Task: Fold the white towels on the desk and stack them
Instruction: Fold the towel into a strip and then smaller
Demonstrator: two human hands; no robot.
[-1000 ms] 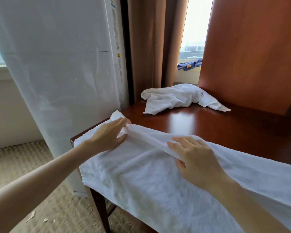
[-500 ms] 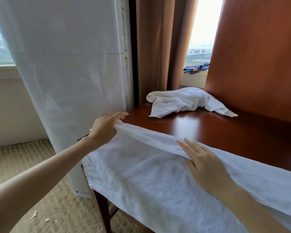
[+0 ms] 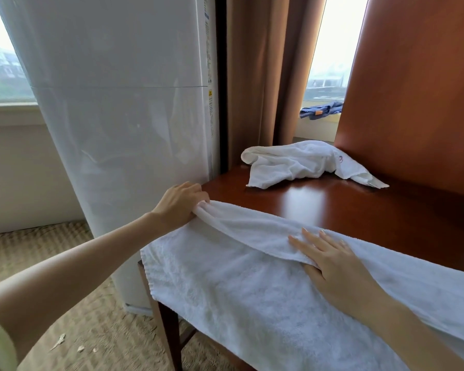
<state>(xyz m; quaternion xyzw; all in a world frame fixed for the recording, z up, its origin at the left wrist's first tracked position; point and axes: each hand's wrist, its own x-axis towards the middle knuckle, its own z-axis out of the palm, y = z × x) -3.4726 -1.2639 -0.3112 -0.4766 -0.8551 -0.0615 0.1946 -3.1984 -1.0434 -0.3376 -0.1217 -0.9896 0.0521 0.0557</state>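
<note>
A long white towel point(image 3: 225, 285) lies along the front of the dark wooden desk point(image 3: 332, 207), its near part hanging over the front edge. My left hand point(image 3: 178, 203) grips the towel's far left corner at the desk's left end. My right hand point(image 3: 332, 261) lies flat on the folded-over far edge, fingers straight, with the thumb tucked under the fold. A second white towel point(image 3: 300, 163) lies crumpled at the back of the desk near the curtain.
A tall white appliance point(image 3: 123, 116) stands tight against the desk's left end. Brown curtains point(image 3: 268, 68) hang behind the desk and a wooden panel point(image 3: 418, 89) rises at the back right. A blue cloth point(image 3: 322, 109) lies on the windowsill. Carpet point(image 3: 51, 263) covers the floor at left.
My left hand has pulled the towel's corner leftward, to the desk's left end. My right hand has flattened on the fold. The view has tilted up slightly.
</note>
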